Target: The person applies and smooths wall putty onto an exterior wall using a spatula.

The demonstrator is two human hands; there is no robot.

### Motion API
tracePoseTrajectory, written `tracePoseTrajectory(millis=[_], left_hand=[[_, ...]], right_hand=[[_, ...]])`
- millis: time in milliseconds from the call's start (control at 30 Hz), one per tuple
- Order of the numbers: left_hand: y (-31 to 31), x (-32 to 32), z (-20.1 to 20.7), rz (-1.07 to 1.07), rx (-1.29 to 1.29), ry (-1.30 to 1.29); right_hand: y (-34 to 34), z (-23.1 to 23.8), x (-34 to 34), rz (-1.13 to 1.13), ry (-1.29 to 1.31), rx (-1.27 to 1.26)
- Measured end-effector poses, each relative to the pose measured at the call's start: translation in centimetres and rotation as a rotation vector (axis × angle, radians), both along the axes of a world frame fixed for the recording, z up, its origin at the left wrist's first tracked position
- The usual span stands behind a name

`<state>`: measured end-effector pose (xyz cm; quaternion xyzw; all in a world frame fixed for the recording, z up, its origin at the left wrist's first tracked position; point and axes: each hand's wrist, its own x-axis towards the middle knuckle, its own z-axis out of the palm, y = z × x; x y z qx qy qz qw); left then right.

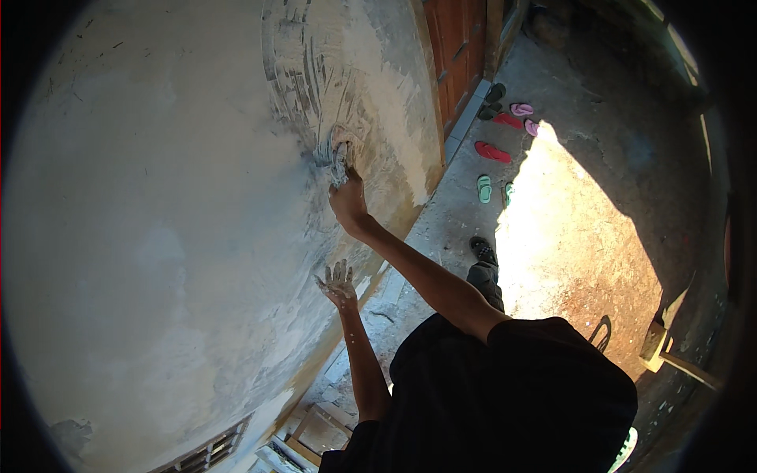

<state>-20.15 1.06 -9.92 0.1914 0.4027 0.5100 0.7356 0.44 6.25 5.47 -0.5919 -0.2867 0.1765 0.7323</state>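
Observation:
A plastered wall (197,205) fills the left and middle of the view. Grey-white wet smears in curved strokes (307,71) cover its upper part. Against the wall below these strokes, my right hand (347,197) presses with paste-coated fingers. At its fingertips is a small pale, smeared lump (344,140); I cannot make out whether it is a cloth, a sponge or only paste. My left hand (339,285) is held lower and nearer, its spread fingers and palm coated with pale paste and nothing in it.
A brown panelled door (457,59) stands at the far right end of the wall. Pink, red, green and dark sandals, including a red one (493,151), lie on the concrete floor. A wooden frame (319,430) and a slatted vent (213,449) are low at the near side.

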Motion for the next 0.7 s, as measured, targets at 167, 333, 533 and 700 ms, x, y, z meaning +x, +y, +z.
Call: tracePoseTrajectory(millis=[167, 333, 533, 700], left_hand=[[1.0, -2.1, -3.0, 0.036, -0.011, -0.006], [0.4, -2.0, -4.1, -0.043, 0.127, 0.13], [-0.2, -1.3, -0.9, -0.03, -0.022, 0.044], [-0.6, -1.8, -1.5, -0.021, -0.018, 0.074]], right_hand=[[-3.2, -3.4, -7.6, 0.213, -0.619, -0.342], [-7.1, -8.3, -7.1, 0.225, -0.082, -0.197], [-5.8, -2.4, 5.0, -0.077, 0.265, -0.119], [-0.8, -0.5, 4.3, -0.043, 0.231, -0.003]])
